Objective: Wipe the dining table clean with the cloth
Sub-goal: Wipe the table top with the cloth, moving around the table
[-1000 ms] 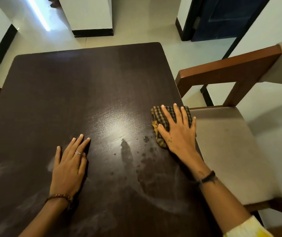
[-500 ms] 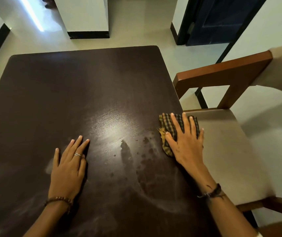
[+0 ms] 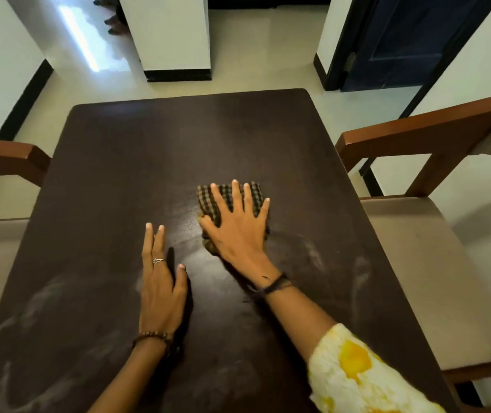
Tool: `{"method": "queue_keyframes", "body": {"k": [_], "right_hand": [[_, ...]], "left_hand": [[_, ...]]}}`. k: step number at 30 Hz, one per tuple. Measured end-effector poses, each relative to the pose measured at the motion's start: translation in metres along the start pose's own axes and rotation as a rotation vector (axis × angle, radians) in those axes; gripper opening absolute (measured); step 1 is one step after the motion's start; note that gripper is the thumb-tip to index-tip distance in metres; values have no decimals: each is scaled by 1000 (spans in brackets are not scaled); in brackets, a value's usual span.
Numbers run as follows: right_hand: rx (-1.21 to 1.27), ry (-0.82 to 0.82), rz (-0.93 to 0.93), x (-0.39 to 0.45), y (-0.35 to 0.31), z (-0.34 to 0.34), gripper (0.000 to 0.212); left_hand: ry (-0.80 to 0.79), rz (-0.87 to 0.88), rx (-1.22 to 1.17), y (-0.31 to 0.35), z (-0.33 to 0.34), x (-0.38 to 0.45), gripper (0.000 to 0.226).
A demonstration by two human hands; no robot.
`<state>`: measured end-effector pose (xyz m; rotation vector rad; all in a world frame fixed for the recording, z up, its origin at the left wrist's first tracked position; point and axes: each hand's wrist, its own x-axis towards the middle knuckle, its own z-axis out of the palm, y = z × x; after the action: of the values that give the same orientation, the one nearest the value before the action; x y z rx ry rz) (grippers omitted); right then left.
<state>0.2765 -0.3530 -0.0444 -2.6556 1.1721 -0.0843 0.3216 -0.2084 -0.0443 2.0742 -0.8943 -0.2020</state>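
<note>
A dark brown dining table (image 3: 113, 180) fills the middle of the view, with pale dusty smears along its near left and right parts. A folded checked cloth (image 3: 208, 198), dark with yellow, lies flat near the table's centre. My right hand (image 3: 238, 231) presses down on the cloth with fingers spread, covering most of it. My left hand (image 3: 161, 281) rests flat on the tabletop just left of it, fingers together, holding nothing.
A wooden chair (image 3: 423, 126) with a beige seat stands against the table's right edge. Another chair's arm (image 3: 6, 156) and seat show at the left edge. Beyond the table are tiled floor, a white pillar (image 3: 172, 34) and a dark blue door (image 3: 411, 34).
My right hand has slid the cloth from the table's right edge leftwards to the centre. The wet spots that lay there no longer show. The view has shifted right, and my left hand now lies close to the cloth.
</note>
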Motion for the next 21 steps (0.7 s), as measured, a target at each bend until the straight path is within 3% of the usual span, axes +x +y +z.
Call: {"method": "queue_keyframes", "body": {"k": [3,6,11,21], "right_hand": [[-9,42,20,-10,33,-7,69],[17,68,244,-17,68,-15,61],[36,106,508,-11,29,-9,62],[33,64,74,-1,-225,58,65]], "left_hand": [[32,-37,-16,-17,-24,-1,65],[-34,-92,206,-61,-71,-7,57],[-24,-251,491,-138,-159,-23,48],[-17,-291,241,-153,-178,-39,50]]}}
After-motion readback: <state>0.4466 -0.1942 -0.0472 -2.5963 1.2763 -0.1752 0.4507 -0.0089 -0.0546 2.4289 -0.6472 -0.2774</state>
